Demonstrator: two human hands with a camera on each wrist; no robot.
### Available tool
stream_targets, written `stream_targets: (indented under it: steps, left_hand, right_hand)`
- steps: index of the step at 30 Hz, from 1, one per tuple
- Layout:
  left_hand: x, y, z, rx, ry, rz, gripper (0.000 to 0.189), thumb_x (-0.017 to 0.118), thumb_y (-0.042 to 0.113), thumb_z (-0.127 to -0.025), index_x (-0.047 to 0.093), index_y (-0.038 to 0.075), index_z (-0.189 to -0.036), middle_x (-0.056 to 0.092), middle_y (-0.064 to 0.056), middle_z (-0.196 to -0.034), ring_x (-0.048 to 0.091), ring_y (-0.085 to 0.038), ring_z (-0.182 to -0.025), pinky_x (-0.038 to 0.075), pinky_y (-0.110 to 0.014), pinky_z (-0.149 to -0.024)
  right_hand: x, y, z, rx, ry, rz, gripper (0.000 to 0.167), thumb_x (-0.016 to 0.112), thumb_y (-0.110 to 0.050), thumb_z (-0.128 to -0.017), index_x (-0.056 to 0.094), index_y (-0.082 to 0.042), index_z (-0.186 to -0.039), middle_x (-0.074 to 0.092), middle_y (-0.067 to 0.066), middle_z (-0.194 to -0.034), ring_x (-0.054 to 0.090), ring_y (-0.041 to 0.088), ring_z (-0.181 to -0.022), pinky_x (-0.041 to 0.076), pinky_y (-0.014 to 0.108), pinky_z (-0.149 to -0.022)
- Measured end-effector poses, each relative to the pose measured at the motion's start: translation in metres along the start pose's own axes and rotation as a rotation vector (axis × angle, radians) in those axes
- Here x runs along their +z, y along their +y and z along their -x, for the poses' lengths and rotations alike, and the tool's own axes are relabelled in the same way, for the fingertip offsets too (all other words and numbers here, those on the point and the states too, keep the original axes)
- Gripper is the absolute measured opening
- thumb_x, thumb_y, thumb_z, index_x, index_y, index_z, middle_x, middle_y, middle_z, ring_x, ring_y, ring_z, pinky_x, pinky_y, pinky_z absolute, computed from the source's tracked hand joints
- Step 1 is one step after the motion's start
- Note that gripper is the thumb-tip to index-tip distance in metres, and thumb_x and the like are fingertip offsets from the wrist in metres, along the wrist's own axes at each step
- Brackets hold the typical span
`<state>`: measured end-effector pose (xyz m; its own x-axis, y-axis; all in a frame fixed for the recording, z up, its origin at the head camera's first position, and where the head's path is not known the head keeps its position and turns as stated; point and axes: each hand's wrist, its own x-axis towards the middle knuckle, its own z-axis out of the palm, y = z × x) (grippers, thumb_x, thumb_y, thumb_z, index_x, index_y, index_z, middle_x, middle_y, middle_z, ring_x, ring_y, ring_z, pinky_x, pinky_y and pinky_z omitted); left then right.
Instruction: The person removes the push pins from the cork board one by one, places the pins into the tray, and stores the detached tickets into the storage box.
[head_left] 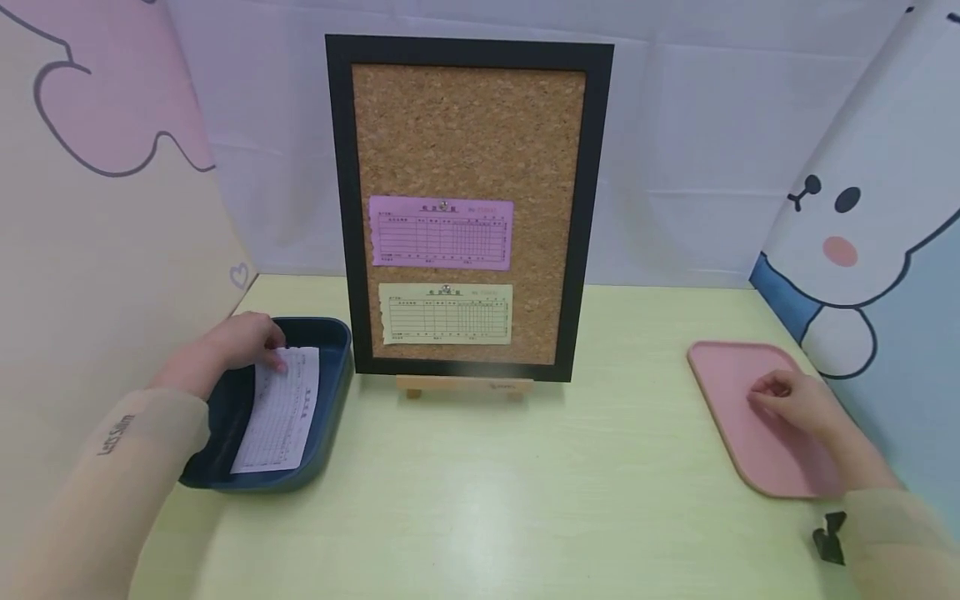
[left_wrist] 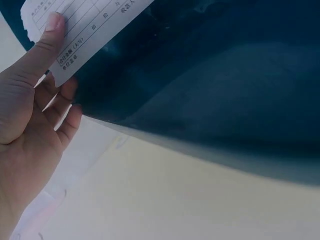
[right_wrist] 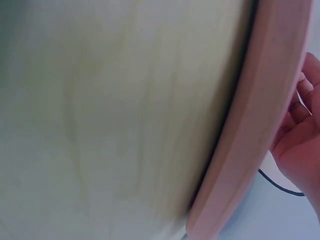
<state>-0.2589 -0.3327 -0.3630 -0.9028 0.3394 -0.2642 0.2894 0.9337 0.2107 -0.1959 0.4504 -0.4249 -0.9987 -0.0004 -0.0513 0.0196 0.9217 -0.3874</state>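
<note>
My left hand (head_left: 251, 340) reaches into a dark blue tray (head_left: 341, 392) and pinches a white printed receipt slip (head_left: 283, 408) by its far end. In the left wrist view the thumb of the left hand (left_wrist: 30, 110) lies on top of the slip (left_wrist: 90, 35), with fingers beneath its edge. Over the pink tray (head_left: 738, 358) at the right is my right hand (head_left: 798, 404), fingers bent and thumb close to the index finger. Whether something small sits between those fingertips is hidden. In the right wrist view the tray's rim (right_wrist: 250, 115) covers part of the right hand (right_wrist: 300, 130).
A black-framed cork board (head_left: 465, 133) stands on a wooden easel (head_left: 465, 384) at the back centre. A purple slip (head_left: 442, 235) and a pale green slip (head_left: 447, 315) are pinned to it. Cartoon-printed panels (head_left: 847, 250) rise at both sides of the table (head_left: 480, 492).
</note>
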Motion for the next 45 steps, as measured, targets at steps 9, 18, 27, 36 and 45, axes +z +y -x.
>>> stream_targets:
  steps: [9, 18, 27, 36, 45]
  left_hand:
    - [-0.003, 0.004, 0.004, 0.021, 0.023, 0.036, 0.013, 0.079, 0.013, -0.074, 0.069, 0.008, -0.080, 0.062, -0.001, -0.074, 0.054, -0.018, -0.069, 0.049, -0.035, -0.068]
    - [-0.007, 0.008, 0.005, 0.009, 0.053, 0.011, 0.016, 0.074, 0.004, -0.078, 0.068, -0.001, -0.091, 0.064, -0.006, -0.080, 0.056, -0.020, -0.072, 0.051, -0.040, -0.070]
    - [-0.017, 0.024, 0.011, 0.047, 0.132, -0.044, 0.024, 0.073, 0.007, -0.079, 0.066, -0.004, -0.099, 0.068, -0.015, -0.092, 0.063, -0.029, -0.083, 0.049, -0.048, -0.078]
    - [-0.020, 0.044, 0.020, -0.025, 0.268, -0.134, 0.037, 0.070, 0.018, -0.084, 0.062, -0.003, -0.113, 0.062, -0.026, -0.111, 0.056, -0.042, -0.101, 0.040, -0.060, -0.087]
    - [-0.022, 0.064, 0.027, -0.085, 0.442, -0.133, 0.044, 0.066, 0.022, -0.087, 0.054, -0.002, -0.122, 0.050, -0.030, -0.126, 0.042, -0.047, -0.113, 0.035, -0.064, -0.087]
  right_hand:
    - [0.000, 0.004, -0.001, 0.055, -0.064, -0.028, 0.040, 0.066, -0.031, -0.088, 0.060, 0.005, -0.103, 0.060, 0.014, -0.086, 0.051, 0.023, -0.078, 0.043, 0.026, -0.059]
    - [-0.005, 0.003, 0.003, 0.021, -0.047, -0.049, 0.043, 0.066, -0.033, -0.088, 0.061, 0.006, -0.106, 0.062, 0.008, -0.083, 0.051, 0.009, -0.067, 0.044, 0.024, -0.055]
    - [-0.021, -0.004, 0.013, 0.024, -0.016, -0.065, 0.044, 0.061, -0.035, -0.091, 0.061, 0.006, -0.110, 0.063, 0.011, -0.086, 0.050, 0.007, -0.068, 0.043, 0.024, -0.056]
    - [-0.049, -0.028, 0.021, 0.009, 0.041, -0.023, 0.046, 0.061, -0.037, -0.091, 0.061, 0.004, -0.110, 0.066, 0.020, -0.095, 0.057, 0.021, -0.080, 0.042, 0.026, -0.060]
    - [-0.063, -0.058, 0.029, 0.032, 0.093, -0.062, 0.050, 0.057, -0.047, -0.091, 0.058, -0.003, -0.115, 0.060, 0.026, -0.110, 0.055, 0.027, -0.092, 0.044, 0.033, -0.065]
